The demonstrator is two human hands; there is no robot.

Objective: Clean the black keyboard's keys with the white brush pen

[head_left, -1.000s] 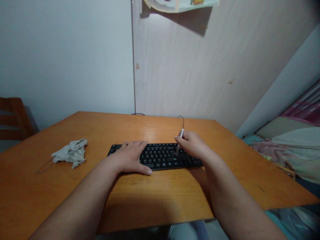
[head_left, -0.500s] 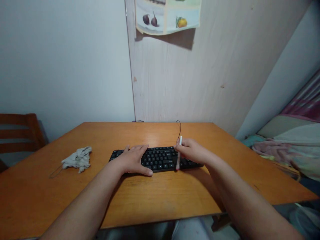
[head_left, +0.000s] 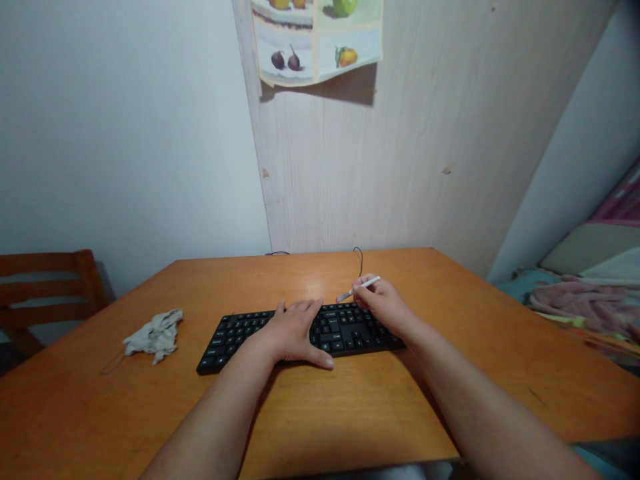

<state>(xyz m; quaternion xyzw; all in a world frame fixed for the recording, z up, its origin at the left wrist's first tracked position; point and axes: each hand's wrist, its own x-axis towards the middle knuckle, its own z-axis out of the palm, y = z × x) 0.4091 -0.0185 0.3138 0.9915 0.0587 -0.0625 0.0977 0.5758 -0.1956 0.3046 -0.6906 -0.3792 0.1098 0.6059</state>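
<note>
Left hand (head_left: 299, 335) on keyboard (head_left: 353, 333), right hand (head_left: 381, 300) gripping white stick (head_left: 371, 281), labels (head_left: 337, 337) illegible

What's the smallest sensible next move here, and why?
I'd probably ease the slim white tool slightly toward the near side, onto the keys of the black keyboard: its tip is by the keyboard's back edge, the right hand grips it, and the left hand lies spread over the keyboard, apparently steadying it.

Fruit poster (head_left: 316, 47), slatted wooden chair (head_left: 45, 291)
</note>
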